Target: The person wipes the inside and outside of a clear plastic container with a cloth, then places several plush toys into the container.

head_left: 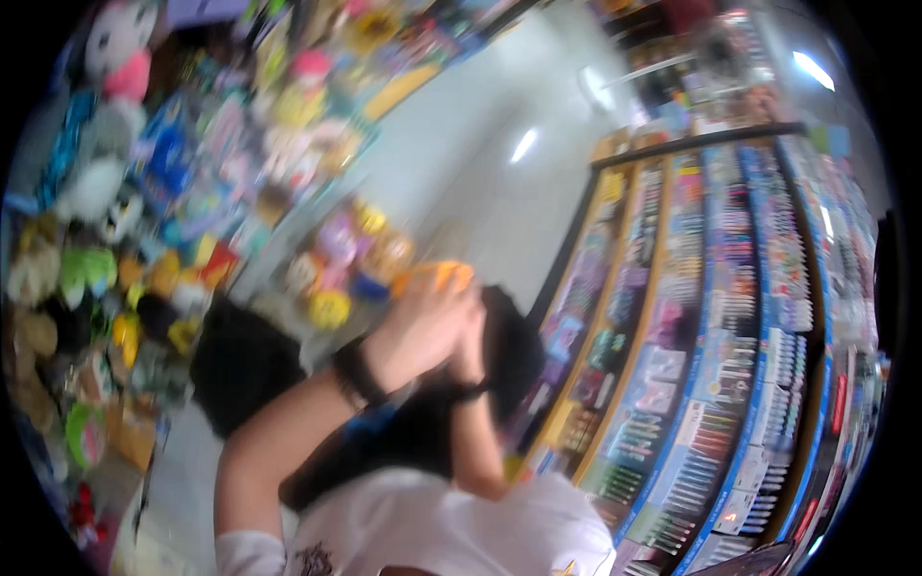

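Observation:
My left hand [425,327] is closed around an orange item [436,275], probably a soft toy, though blur hides its exact kind. Against its right side my right hand [471,338] is pressed, also on the item and partly hidden by the left. Both wrists carry dark bands. Just beyond and to the left is a cluster of round plush toys on the floor: a purple one [337,239], a yellow smiling one [329,308] and a brown one [389,252] among them. My dark-clad knees [245,353] flank the hands.
A large heap of plush toys [166,151] fills the left side. On the right stands a tiered display shelf [681,345] packed with pens and small stationery. A pale, shiny floor aisle [497,137] runs between them. More stocked shelves [691,72] stand at the far end.

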{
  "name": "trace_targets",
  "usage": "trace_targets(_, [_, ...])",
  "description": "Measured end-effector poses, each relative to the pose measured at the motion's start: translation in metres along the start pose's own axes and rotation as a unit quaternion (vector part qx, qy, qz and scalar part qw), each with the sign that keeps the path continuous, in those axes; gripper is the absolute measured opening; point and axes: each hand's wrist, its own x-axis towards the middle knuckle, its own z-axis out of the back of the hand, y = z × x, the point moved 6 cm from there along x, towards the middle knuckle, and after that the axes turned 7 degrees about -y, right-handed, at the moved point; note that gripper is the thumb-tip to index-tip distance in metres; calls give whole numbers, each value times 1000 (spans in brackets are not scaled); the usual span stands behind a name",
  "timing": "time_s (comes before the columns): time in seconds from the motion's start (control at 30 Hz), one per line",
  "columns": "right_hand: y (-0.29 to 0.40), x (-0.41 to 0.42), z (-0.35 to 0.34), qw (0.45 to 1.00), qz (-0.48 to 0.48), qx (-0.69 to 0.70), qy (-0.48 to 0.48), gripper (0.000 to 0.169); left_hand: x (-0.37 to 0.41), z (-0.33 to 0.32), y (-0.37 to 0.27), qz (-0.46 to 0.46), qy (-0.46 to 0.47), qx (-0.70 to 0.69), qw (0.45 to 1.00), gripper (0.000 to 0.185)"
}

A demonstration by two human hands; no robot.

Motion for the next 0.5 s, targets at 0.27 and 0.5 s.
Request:
trace_targets(0.27, [-100, 30, 13, 992, -90, -84, 6, 37, -40, -40, -40, -145, 54, -33, 987, 8])
trace_targets(0.5, [-204, 39, -29, 899, 92, -400, 152, 52, -39, -50, -40, -125, 113, 21, 986, 10])
